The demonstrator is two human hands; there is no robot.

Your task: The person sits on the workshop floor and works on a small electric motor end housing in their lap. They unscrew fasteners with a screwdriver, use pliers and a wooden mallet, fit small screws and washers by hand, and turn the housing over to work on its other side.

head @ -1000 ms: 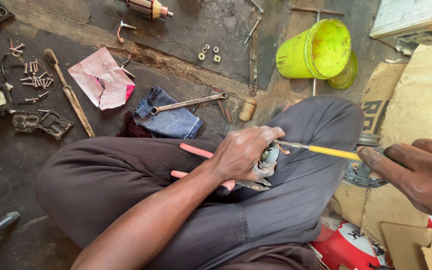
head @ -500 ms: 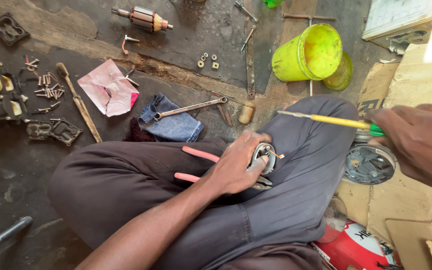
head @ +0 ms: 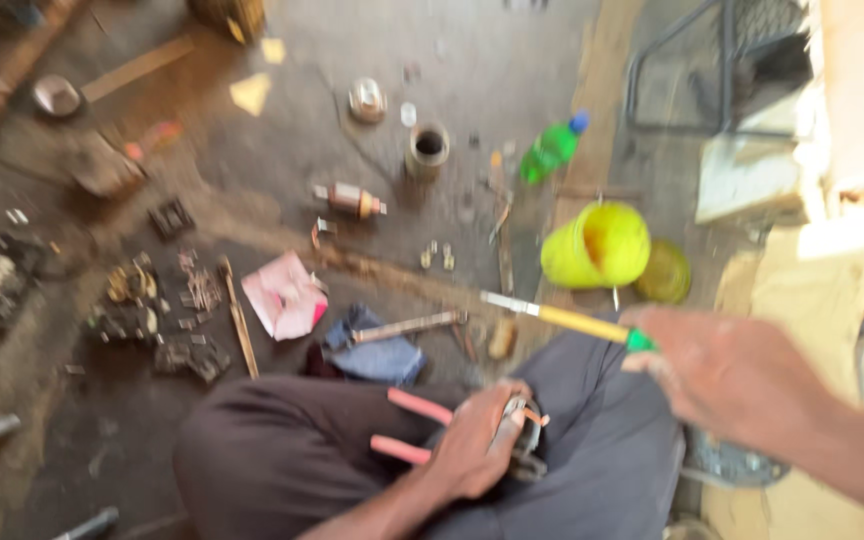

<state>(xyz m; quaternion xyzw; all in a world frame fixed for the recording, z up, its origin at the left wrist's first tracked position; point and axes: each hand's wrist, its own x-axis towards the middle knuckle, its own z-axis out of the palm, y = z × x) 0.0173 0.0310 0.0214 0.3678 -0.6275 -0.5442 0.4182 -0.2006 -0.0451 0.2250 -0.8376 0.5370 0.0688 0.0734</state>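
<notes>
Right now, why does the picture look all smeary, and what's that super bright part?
Head view: motion blur smears everything, most of all the right hand holding the yellow screwdriver; the left hand on the small metal part is soft too; the upper right corner is washed out by strong sunlight glare.

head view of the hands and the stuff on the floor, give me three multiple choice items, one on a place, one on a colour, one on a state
1. Where is the green bottle?
A. on the floor beyond the yellow bucket
B. in the person's lap
C. inside the bucket

2. What colour are the plier handles by the left hand?
A. blue
B. pink
C. black

3. What is the right hand doing?
A. resting empty
B. holding a yellow-shafted screwdriver
C. gripping the bucket

Answers: 1 A, the bottle lies on the floor farther off than the bucket. 2 B, both handles show pink across the lap. 3 B, the shaft sticks out of its grip.
</notes>
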